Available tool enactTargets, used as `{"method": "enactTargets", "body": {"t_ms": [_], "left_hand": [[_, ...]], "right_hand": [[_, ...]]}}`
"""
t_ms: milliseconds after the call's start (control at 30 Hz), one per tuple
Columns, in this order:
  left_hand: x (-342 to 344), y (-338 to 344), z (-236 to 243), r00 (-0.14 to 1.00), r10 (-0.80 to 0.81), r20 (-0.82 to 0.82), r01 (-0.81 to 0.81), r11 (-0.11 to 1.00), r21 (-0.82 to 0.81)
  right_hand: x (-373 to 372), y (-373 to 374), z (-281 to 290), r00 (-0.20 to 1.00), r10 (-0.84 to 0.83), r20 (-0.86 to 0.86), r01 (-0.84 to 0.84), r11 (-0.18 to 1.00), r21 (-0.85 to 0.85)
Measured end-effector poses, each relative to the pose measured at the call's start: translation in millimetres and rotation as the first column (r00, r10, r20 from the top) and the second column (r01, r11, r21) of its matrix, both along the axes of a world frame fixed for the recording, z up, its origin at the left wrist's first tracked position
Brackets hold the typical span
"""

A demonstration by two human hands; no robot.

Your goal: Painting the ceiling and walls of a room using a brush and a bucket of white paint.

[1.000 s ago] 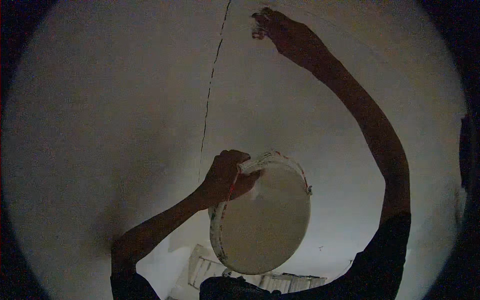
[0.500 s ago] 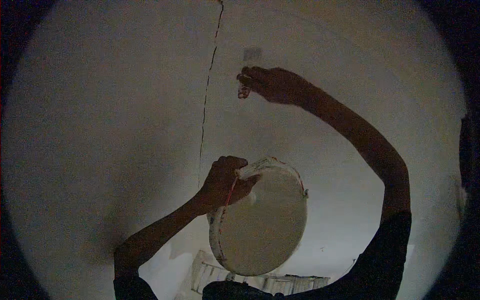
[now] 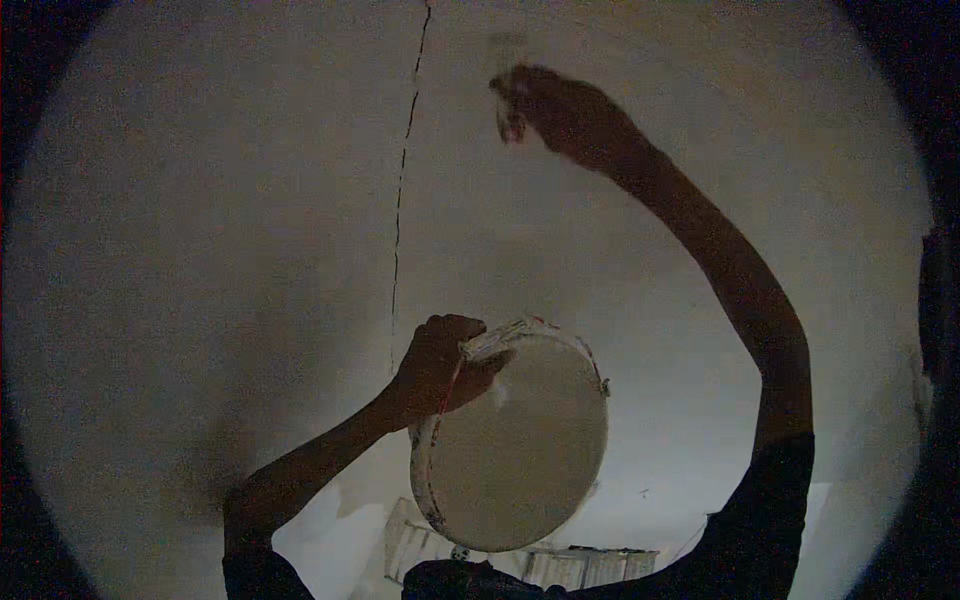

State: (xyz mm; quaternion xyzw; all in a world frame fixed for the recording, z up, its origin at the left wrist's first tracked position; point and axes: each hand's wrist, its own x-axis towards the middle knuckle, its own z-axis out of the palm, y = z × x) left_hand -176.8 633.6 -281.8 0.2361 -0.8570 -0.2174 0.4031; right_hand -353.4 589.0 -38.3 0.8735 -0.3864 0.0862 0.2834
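Note:
My left hand (image 3: 440,365) grips the stained rim of a pale round bucket (image 3: 510,450) at lower middle, with red marks along the rim. My right hand (image 3: 565,110) is raised near the top middle, closed on a small blurred tool (image 3: 512,124), perhaps a scraper, its shape unclear from motion. The tool is by a pale plaster surface (image 3: 250,200), just right of a long, thin, jagged crack (image 3: 400,180) running vertically through the view.
Behind the bucket, along the lower edge, are pale slatted fittings (image 3: 585,565) and a brighter plaster area (image 3: 670,460). A dark, unclear shape (image 3: 932,300) lies at the right rim. My dark-sleeved arms frame both sides.
My right hand dropped about half a second ago and has since risen again, though lower than at first. The bucket and my left hand have shifted slightly down and left in view.

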Motion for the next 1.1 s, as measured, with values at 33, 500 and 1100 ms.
{"method": "enactTargets", "body": {"t_ms": [33, 500, 1100], "left_hand": [[-1, 1, 2, 0.998, -0.038, -0.053, 0.034, 0.997, -0.07], [-16, 10, -3, 0.959, 0.078, -0.271, -0.133, 0.973, -0.189], [9, 23, 3, 0.999, 0.035, -0.032, -0.039, 0.99, -0.134]], "right_hand": [[-5, -3, 10, 0.99, 0.124, -0.063, -0.134, 0.973, -0.187], [-46, -39, -55, 0.92, 0.387, 0.058, -0.384, 0.868, 0.314], [60, -98, -166, 0.711, 0.693, -0.119, -0.683, 0.721, 0.121]]}}
